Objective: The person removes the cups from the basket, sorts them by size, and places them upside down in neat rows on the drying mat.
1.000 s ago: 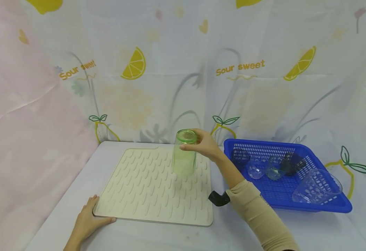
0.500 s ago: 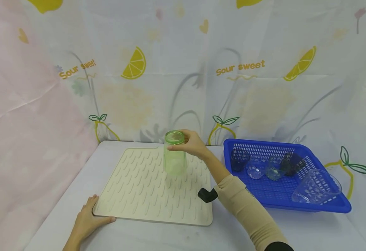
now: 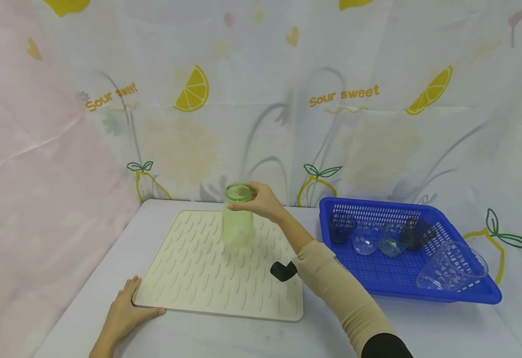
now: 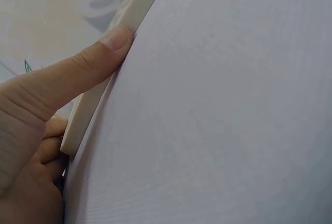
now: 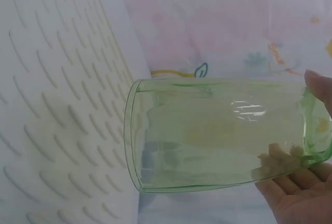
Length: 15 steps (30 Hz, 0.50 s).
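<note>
A clear green drinking glass (image 3: 237, 223) is upside down over the cream drying mat (image 3: 189, 278), its thick base on top. My right hand (image 3: 263, 201) grips it near the base, thumb on one side and fingers on the other. In the right wrist view, the glass's open rim faces the ridged mat, close over it. My left hand (image 3: 124, 314) holds the mat's near left corner. Its thumb (image 4: 83, 68) presses along the front edge, and the fingers (image 4: 49, 146) bend at the side edge, partly hidden behind the mat.
A blue plastic basket (image 3: 395, 291) stands right of the mat. Inside are a dark glass (image 3: 342, 228), several small clear and dark glasses and a larger clear glass (image 3: 449, 268) leaning at the near right. A printed cloth (image 3: 243, 124) hangs behind the table.
My right hand has carried the upside-down green glass leftward over the mat, the forearm following. My left hand has stayed at the mat's corner.
</note>
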### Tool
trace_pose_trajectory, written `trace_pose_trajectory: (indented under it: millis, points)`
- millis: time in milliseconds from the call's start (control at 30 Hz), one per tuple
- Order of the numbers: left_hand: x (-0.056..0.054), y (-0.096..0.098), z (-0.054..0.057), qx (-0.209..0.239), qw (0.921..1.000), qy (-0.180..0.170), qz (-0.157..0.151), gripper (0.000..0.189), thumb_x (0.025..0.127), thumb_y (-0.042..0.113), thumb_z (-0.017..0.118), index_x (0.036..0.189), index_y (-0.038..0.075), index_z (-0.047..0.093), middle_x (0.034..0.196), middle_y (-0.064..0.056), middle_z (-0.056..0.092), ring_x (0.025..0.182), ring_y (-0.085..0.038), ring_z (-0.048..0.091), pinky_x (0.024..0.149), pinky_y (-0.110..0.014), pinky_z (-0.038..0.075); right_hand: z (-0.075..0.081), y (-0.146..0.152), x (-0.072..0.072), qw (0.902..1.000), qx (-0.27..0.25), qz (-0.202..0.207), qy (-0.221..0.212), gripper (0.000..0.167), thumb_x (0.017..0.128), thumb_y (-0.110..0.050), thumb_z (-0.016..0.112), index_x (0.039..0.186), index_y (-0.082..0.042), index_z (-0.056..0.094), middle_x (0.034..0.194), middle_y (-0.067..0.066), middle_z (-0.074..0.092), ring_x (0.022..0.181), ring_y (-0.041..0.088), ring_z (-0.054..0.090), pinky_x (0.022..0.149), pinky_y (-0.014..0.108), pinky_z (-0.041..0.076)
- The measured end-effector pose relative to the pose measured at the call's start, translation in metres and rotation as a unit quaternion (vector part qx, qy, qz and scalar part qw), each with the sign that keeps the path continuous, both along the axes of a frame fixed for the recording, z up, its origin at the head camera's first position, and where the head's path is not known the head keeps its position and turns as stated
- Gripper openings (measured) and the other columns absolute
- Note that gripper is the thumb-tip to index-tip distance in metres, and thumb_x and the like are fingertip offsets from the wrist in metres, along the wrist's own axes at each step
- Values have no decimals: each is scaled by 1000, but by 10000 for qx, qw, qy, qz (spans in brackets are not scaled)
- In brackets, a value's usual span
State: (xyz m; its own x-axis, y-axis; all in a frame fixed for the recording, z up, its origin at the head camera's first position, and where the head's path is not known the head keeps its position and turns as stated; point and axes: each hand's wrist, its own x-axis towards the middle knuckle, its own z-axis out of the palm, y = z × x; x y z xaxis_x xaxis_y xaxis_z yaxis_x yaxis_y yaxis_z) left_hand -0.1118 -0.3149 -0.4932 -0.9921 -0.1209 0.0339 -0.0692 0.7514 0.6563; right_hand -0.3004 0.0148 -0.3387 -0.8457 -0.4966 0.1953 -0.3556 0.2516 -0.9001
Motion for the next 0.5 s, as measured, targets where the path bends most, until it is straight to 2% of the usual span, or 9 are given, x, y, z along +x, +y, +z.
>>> trace_pose_trajectory:
  millis: [200,500]
  points:
    - [-1,0,1,52,10000,-34,6,114,65,34,85,139,-20,17,142,-43,14,133,-57,9,109,-67,7,0,-13,-4,9999,-83,56,-47,55,75,-20,79,122,-3,58,106,9,65,90,18,63,75,27,56]
    - [0,0,2,77,10000,-59,-6,112,65,35,84,139,-20,19,142,-43,14,133,-57,8,108,-68,7,-3,-31,-9,10000,67,31,11,56,74,-24,80,121,-3,57,107,8,64,91,17,61,75,25,54]
